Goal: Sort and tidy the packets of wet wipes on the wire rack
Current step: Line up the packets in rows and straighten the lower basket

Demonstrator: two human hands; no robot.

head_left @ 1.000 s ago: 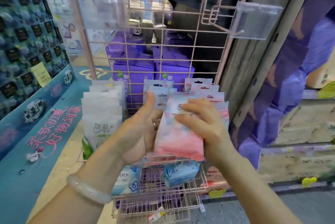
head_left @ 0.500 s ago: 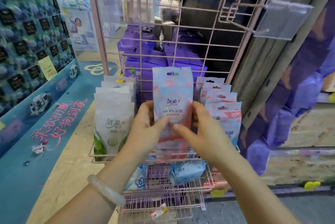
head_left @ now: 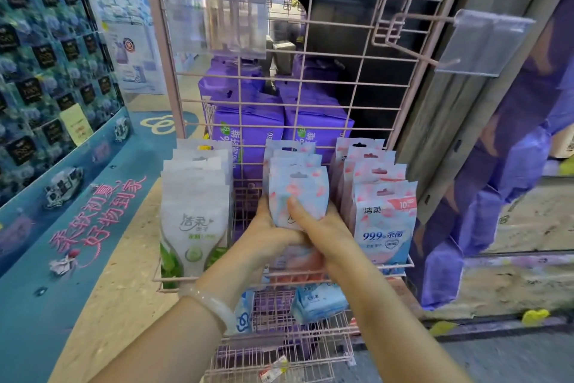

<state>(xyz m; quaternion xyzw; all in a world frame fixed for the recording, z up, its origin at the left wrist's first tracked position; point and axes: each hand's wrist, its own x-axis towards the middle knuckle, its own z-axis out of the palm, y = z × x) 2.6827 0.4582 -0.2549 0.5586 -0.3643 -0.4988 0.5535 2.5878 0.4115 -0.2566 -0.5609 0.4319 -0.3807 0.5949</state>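
A pink wire rack [head_left: 313, 97] stands in front of me with three rows of wet wipe packets on its shelf. The left row [head_left: 194, 212] is white and green. The right row [head_left: 383, 215] is pink and blue. Both hands grip the front pink-and-blue packet [head_left: 299, 193] of the middle row, which stands upright against the packets behind it. My left hand [head_left: 267, 233] holds its left side. My right hand [head_left: 320, 227] holds its right side, thumb across the front.
Blue wipe packets [head_left: 320, 302] lie on a lower wire shelf. Purple tissue packs [head_left: 248, 131] stand behind the grid. An empty hook with a clear label holder [head_left: 484, 44] juts out at upper right. A blue display stand [head_left: 59, 78] runs along the left.
The pink-and-blue packet was lifted upright from a tilted hold and then lowered into the front of the middle row. Both hands moved down and forward with it.
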